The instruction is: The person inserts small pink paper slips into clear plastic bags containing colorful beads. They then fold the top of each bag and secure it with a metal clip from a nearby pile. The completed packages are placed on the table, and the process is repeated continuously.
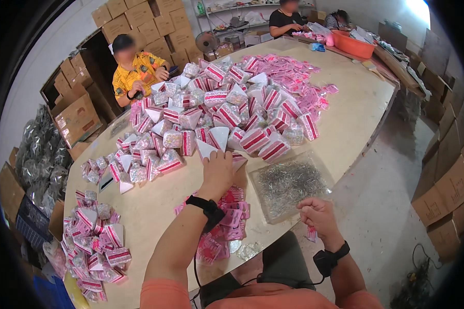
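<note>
Left hand (218, 172) on pack (204, 148), I cannot tell its grip | right hand (318, 215) pinching card (312, 235) | I'd keep card uncreased

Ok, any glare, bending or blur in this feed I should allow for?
Head view: the table edge bows and corners go black; a patch at upper right is blown out white; the yellow-shirted co-worker's head is blurred; the left hand and right hand read clearly, but the pink packet at the right hand lacks fine detail.
</note>
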Demonstrator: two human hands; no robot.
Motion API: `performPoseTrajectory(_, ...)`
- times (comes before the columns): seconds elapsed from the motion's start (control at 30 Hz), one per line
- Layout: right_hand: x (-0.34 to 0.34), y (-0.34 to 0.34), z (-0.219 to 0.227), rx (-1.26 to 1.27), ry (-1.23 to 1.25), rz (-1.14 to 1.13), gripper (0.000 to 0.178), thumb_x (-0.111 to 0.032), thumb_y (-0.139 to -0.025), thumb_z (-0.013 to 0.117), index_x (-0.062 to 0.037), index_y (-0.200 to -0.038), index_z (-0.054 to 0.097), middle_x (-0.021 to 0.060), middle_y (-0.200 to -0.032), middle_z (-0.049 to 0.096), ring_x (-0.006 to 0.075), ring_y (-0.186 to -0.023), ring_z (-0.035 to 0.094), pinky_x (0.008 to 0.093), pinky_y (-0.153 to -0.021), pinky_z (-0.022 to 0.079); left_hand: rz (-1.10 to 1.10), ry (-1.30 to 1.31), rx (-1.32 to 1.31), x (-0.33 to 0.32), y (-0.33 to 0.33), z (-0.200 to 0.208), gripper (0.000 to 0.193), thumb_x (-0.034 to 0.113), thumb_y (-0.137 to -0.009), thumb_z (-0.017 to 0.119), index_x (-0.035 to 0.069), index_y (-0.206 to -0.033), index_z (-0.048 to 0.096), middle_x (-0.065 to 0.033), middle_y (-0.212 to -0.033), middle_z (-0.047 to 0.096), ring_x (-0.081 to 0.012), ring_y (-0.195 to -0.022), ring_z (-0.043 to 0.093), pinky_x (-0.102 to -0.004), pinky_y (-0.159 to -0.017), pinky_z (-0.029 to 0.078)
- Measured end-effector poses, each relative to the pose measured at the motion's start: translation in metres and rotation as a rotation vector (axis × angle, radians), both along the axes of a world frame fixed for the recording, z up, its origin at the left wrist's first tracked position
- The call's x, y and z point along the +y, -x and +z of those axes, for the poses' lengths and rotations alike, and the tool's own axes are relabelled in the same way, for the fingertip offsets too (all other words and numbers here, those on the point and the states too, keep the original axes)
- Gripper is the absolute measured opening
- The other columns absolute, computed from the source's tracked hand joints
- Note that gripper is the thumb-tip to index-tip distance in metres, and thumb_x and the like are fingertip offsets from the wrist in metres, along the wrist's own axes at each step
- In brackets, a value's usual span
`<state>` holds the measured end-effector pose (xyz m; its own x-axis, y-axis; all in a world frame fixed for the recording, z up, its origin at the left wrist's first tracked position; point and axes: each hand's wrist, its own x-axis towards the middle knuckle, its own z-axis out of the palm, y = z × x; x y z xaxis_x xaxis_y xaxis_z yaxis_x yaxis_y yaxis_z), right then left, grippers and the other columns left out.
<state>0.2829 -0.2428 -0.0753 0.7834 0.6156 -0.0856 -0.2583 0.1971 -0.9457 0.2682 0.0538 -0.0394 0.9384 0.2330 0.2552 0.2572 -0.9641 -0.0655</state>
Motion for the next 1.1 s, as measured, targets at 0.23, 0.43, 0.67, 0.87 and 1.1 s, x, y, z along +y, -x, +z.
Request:
performPoseTrajectory(0.23,-0.002,0.001,-0.005,0.048,-0.005,-0.01,0.014,-0.008,-0.083,0.055,0.0013,-0.092,0.058,0.0022,-0.064,0.054,0.004,-0.053,0.045,0.016,-0.047,0.033,-0.069,0.2,-0.321,0.007,0.021,0.021,0.045,0.016,-0.068,0.063,0.001,-0.106,0.047,-0.0189,-0.099,0.048,-0.0338,-0.083,0.052,-0.0427,-0.072,0.044)
performPoseTrajectory(0.43,0.006,0.014,0.002,0.071,-0.069,-0.034,0.012,-0.005,-0.08,0.054,0.0045,-0.088,0.057,0.0051,-0.057,0.053,0.004,-0.041,0.039,0.016,-0.038,0.03,-0.037,1.734,-0.789,0.008,0.098,0.054,0.04,0.008,-0.079,0.057,0.003,-0.117,0.044,-0.0114,-0.113,0.051,-0.0211,-0.092,0.055,-0.0342,-0.079,0.047)
performPoseTrajectory(0.67,0.035,0.06,0.036,0.039,-0.015,0.234,0.013,-0.004,-0.081,0.053,0.0034,-0.091,0.059,0.0028,-0.062,0.053,0.0043,-0.049,0.044,0.0158,-0.042,0.031,-0.333,2.391,-0.817,-0.013,0.18,0.024,0.046,0.007,-0.081,0.054,0.008,-0.125,0.039,-0.0147,-0.115,0.052,-0.0284,-0.103,0.053,-0.0394,-0.082,0.048)
performPoseTrajectory(0.87,0.074,0.094,0.061,0.095,-0.088,0.424,0.014,-0.005,-0.081,0.054,0.0016,-0.092,0.058,0.0034,-0.062,0.053,0.0041,-0.048,0.044,0.0154,-0.041,0.03,-0.246,2.052,-0.721,-0.037,0.212,0.023,0.064,-0.006,-0.073,0.057,0.007,-0.13,0.03,-0.0091,-0.117,0.05,-0.0284,-0.101,0.055,-0.035,-0.081,0.051)
performPoseTrajectory(1.1,0.11,0.127,0.068,0.041,-0.139,0.578,0.013,-0.007,-0.084,0.055,0.001,-0.093,0.059,0.0015,-0.067,0.055,0.0037,-0.053,0.047,0.0159,-0.045,0.034,-0.574,2.547,-0.755,-0.048,0.232,0.02,0.051,0.032,-0.086,0.046,0.011,-0.13,0.031,-0.015,-0.129,0.039,-0.0339,-0.115,0.043,-0.0463,-0.086,0.045)
